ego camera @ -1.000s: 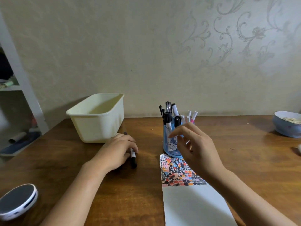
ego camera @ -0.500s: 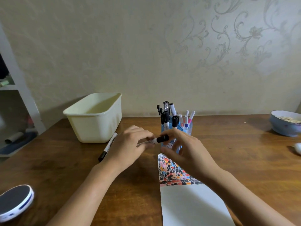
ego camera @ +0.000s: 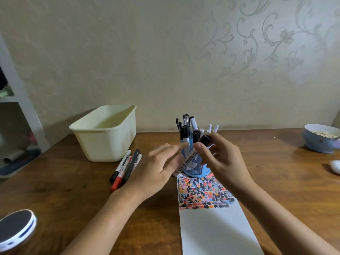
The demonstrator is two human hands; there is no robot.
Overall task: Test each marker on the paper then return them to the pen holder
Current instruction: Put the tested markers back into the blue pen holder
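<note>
A whiteboard marker point(ego camera: 189, 159) with a white body and black cap slants up to the right in front of the blue pen holder point(ego camera: 195, 169). My right hand point(ego camera: 224, 162) pinches the marker at its capped end. My left hand point(ego camera: 156, 172) has its fingers stretched out along the marker's lower body; the marker's lower end is hidden behind that hand. Several markers stand in the holder. The white paper point(ego camera: 211, 227) lies below the holder, its top covered in colored marks.
Three loose markers point(ego camera: 125, 166), black and red capped, lie left of my left hand. A cream plastic tub point(ego camera: 106, 133) stands behind them. A blue bowl point(ego camera: 320, 140) sits far right, a round dark-topped device point(ego camera: 16, 227) at the front left.
My left hand lifted a marker from the table and brought it to my right hand. The marker has tilted cap-up in my right hand, and my left fingers have straightened.
</note>
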